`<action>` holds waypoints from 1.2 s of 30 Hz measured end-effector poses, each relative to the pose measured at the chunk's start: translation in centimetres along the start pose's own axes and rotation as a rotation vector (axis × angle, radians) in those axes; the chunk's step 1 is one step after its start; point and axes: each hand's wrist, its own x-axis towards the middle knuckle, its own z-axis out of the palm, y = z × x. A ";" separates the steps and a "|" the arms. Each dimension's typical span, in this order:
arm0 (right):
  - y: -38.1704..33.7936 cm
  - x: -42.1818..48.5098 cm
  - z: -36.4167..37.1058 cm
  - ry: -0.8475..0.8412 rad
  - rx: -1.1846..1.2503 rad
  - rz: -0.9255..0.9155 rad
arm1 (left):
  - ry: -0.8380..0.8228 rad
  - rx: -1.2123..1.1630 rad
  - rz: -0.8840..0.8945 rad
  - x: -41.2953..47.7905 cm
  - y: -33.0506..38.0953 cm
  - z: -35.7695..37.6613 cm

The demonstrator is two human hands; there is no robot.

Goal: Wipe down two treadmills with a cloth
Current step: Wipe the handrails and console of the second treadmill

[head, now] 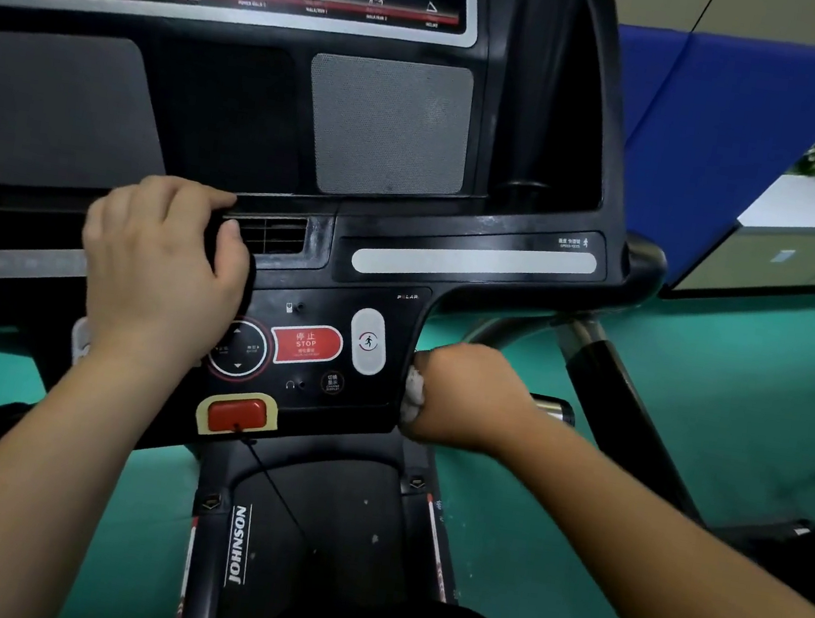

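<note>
So the right hand (pixel 466 399) has the white cloth (pixel 412 395) bunched in a fist, pressed against the right edge of the button panel (pixel 372 405) on the treadmill console (pixel 476 242). The left hand (pixel 162 266) is curled over the ledge by the vent (pixel 270 233), looks like bracing. The panel runs sideways to the left of the cloth, so I'd guess the right hand sweeps leftward.

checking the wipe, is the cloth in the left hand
No, the right hand grips the cloth; the left hand grips only the console.
</note>
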 end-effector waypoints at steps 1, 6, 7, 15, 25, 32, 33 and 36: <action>0.4 0.2 -0.6 -0.107 0.065 -0.006 | -0.001 -0.005 -0.001 0.0 0.0 -0.1; 2.5 -0.2 -0.8 -0.192 0.252 0.023 | -0.003 -0.025 -0.001 0.0 -0.2 -0.2; 2.7 -0.7 -0.5 -0.158 0.238 0.022 | -0.006 -0.026 -0.002 0.0 -0.2 -0.2; 4.7 -4.6 1.2 0.286 0.290 0.215 | -0.022 -0.019 -0.005 0.1 -0.3 -0.2; 1.5 -2.3 2.4 0.277 -0.162 -0.130 | -0.022 -0.015 -0.027 0.1 0.2 -0.2; 2.6 2.0 -2.3 -0.556 0.347 -0.009 | -0.023 -0.017 -0.028 0.1 0.1 -0.3; 2.5 2.4 -2.3 -0.585 0.355 -0.002 | -0.026 -0.018 -0.027 0.1 0.0 -0.3; 2.3 1.9 -1.9 -0.511 0.324 0.024 | -0.031 -0.021 -0.021 0.1 -0.1 -0.3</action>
